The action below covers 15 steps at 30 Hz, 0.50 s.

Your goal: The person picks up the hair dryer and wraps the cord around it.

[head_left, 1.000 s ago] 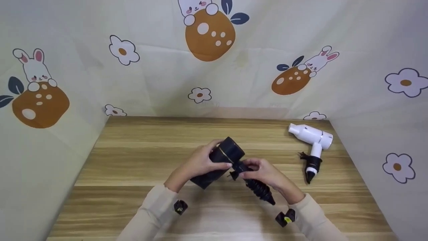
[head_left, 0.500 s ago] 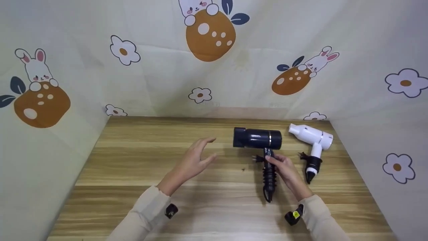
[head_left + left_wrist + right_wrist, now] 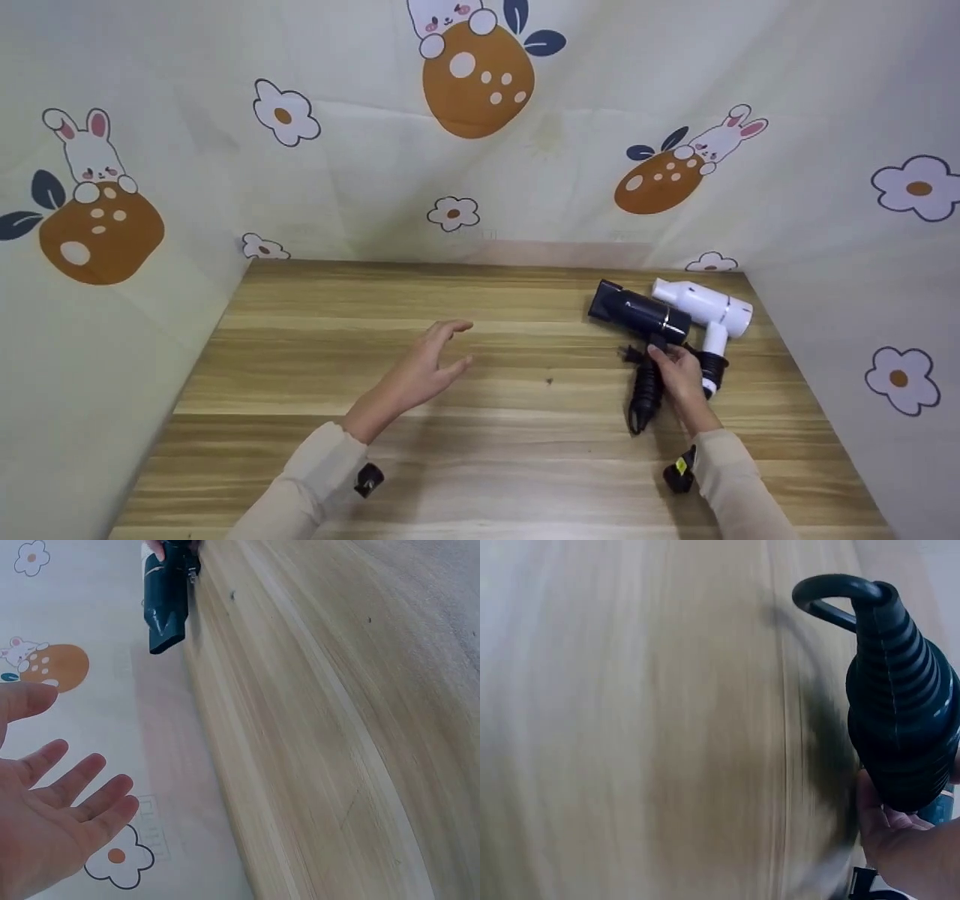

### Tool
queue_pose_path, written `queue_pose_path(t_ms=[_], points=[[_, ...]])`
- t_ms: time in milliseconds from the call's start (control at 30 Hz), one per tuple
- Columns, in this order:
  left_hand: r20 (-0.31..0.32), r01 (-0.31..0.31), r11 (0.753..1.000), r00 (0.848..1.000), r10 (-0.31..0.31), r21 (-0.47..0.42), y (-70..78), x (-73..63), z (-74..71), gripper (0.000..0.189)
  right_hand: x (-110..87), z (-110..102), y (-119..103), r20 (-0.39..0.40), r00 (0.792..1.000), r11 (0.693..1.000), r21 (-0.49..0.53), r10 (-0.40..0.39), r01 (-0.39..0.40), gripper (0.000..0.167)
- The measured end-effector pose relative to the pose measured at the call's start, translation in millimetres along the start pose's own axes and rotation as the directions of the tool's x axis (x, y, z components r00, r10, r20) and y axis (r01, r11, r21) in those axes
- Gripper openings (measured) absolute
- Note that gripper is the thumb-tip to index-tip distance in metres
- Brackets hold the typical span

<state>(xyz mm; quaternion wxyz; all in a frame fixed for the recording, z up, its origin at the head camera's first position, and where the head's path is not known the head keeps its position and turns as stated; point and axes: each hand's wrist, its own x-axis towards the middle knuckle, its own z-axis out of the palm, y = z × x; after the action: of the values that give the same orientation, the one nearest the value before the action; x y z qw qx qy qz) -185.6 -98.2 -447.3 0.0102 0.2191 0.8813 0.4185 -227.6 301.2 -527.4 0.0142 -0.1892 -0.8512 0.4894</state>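
A black hair dryer [image 3: 637, 313] with a gold band is in my right hand [image 3: 681, 375], which grips its handle near the barrel. Its cord is wound around the handle, and the plug sticks out to the left. In the right wrist view the ribbed cord end [image 3: 892, 667] and a cord loop fill the right side. Just behind and right of it lies a white hair dryer [image 3: 709, 306], its lower handle partly hidden by my right hand. My left hand [image 3: 420, 367] hangs over the middle of the table, fingers spread and holding nothing.
The wood-grain table [image 3: 315, 337] is bounded by pale cloth walls [image 3: 360, 180] printed with rabbits and flowers at the back and both sides. A small dark mark [image 3: 549, 382] shows on the tabletop.
The black hair dryer came out of my left hand and moved right in my right hand, turning to lie alongside the white one. My left hand drew back left, fingers opened.
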Motion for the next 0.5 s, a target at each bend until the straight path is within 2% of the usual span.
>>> queue_pose_path(t_ms=[133,233,333,433,500], points=[[0.009,0.026,0.999,1.000,-0.026,0.019,-4.8,-0.6,-2.1,0.051,2.8,-0.1,-1.9,-0.027,0.997,0.983,-0.170,-0.072,0.067,0.056],[0.007,0.032,0.998,0.999,-0.033,0.056,-7.6,1.3,-2.7,0.050,4.3,-0.3,-5.9,-0.043,0.991,0.951,-0.290,-0.130,0.112,0.054],[0.024,0.041,0.991,0.999,-0.045,0.126,-10.6,3.6,-2.4,0.049,4.2,-0.2,-11.2,-0.070,0.977,0.904,-0.396,-0.203,0.160,0.049],[0.044,0.032,0.966,0.998,-0.045,0.256,-14.8,6.0,-1.3,0.047,0.3,2.1,-20.4,-0.073,0.940,0.837,-0.481,-0.335,0.261,0.044],[0.055,0.012,0.929,0.998,-0.035,0.369,-18.7,8.8,-0.3,0.048,-4.4,6.9,-30.2,-0.052,0.887,0.774,-0.512,-0.459,0.371,0.043]])
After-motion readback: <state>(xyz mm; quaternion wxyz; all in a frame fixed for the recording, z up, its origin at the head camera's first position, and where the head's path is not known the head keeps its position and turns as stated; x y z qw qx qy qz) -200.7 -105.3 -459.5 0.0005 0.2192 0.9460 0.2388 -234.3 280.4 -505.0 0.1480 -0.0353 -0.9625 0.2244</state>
